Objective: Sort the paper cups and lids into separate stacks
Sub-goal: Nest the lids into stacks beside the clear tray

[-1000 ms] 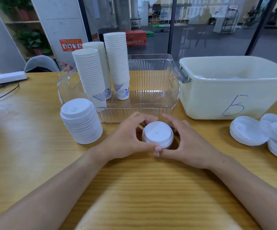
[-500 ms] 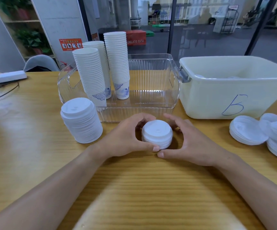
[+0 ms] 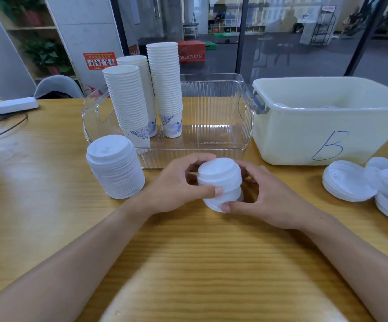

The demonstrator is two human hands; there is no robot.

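We have both hands curled round a short stack of white plastic cup lids (image 3: 219, 182) on the yellow wood-grain table (image 3: 188, 263). Our left hand (image 3: 176, 185) pinches the upper lids, thumb on the near side and fingers round the far rim; our right hand (image 3: 267, 198) grips the lower lids, thumb at the near bottom edge.

We judge these lids very light, thin and springy, with smooth walls that slide on one another. Squeezing hard would likely buckle them, so the rims on opposite sides are the place to hold, with light, even pressure from both hands.

Against the frame half a second back, the stack now stands taller between our hands and its top part sits shifted left of its bottom part, where earlier it was low and squared up. Our left thumb has risen with the upper lids.

Just left of the grip stands the tall finished stack of white lids (image 3: 115, 169). Well right of it lie loose white lids in a heap (image 3: 348, 182). Beyond the grip, the clear ribbed plastic bin (image 3: 213, 108) holds three tall stacks of white paper cups (image 3: 128, 103), and right of that stands the cream plastic tub marked with a blue letter (image 3: 327, 126).
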